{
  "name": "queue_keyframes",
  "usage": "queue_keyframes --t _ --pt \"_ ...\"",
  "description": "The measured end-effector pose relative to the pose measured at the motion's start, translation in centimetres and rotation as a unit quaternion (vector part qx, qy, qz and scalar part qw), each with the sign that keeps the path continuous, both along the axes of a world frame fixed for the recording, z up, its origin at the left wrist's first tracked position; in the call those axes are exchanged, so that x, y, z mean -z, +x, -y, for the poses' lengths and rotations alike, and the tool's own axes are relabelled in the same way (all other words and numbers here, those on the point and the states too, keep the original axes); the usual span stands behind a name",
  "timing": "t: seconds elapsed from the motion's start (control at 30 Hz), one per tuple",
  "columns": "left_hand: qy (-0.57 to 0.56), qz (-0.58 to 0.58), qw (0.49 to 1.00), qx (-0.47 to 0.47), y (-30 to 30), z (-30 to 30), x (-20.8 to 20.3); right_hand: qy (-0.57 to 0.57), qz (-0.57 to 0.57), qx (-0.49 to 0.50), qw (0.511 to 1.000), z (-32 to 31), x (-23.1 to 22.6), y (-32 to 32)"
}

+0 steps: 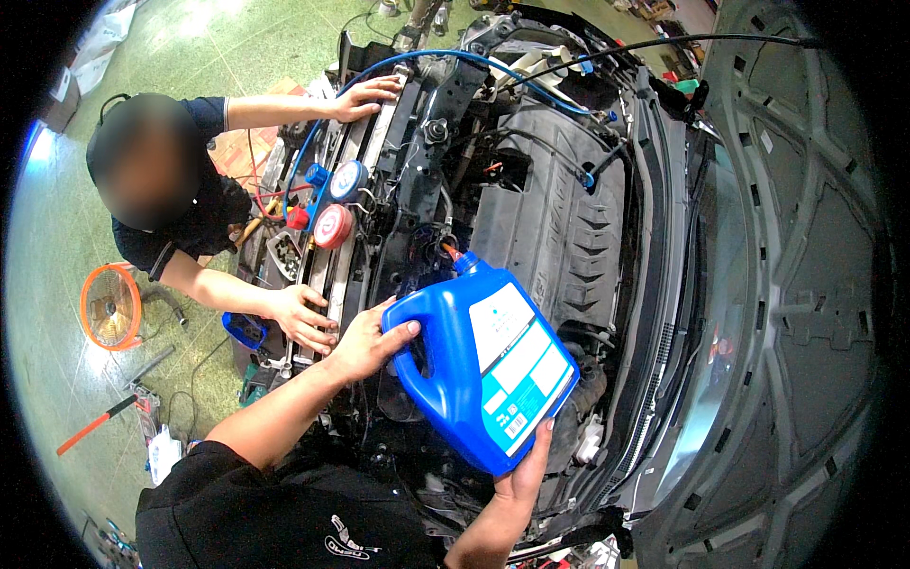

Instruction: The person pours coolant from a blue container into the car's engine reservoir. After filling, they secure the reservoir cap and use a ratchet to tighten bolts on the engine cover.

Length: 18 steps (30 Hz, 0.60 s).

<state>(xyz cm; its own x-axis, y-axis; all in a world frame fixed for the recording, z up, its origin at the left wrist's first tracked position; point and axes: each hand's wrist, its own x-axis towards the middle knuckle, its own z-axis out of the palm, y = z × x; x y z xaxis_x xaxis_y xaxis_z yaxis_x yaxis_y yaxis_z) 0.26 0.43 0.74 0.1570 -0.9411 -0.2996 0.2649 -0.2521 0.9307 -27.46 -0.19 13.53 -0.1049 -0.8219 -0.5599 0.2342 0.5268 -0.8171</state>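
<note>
A large blue plastic jug (pixel 441 322) with a white and light-blue label is tilted over the engine bay. My left hand (pixel 372 339) is closed round its handle. Under the jug's base my right hand (pixel 524 471) grips the lower corner. The spout points away from me, and a stream of orange-red fluid (pixel 455 254) runs from it toward a dark opening. That opening lies beside the black engine cover (pixel 569 218), and the spot where the fluid lands is partly hidden.
Across the car's front, a co-worker (pixel 180 180) rests both hands on the front crossmember. A gauge set (pixel 334 226) with blue and red dials lies there, its blue hose (pixel 417 57) arching over the bay. The raised hood (pixel 806 284) stands right; an orange fan (pixel 111 306) is on the floor.
</note>
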Motion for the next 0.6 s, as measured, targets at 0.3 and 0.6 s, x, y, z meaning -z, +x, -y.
queue_keyframes --t 0.3,0.6 --pt "0.007 0.016 1.0 0.016 0.24 0.06 0.0 -0.002 0.001 -0.007 1.0 -0.05 -0.31 0.08" --pt "0.004 -0.011 1.0 0.009 0.1 0.09 -0.14 -0.003 -0.012 0.001 1.0 -0.1 -0.54 0.24"
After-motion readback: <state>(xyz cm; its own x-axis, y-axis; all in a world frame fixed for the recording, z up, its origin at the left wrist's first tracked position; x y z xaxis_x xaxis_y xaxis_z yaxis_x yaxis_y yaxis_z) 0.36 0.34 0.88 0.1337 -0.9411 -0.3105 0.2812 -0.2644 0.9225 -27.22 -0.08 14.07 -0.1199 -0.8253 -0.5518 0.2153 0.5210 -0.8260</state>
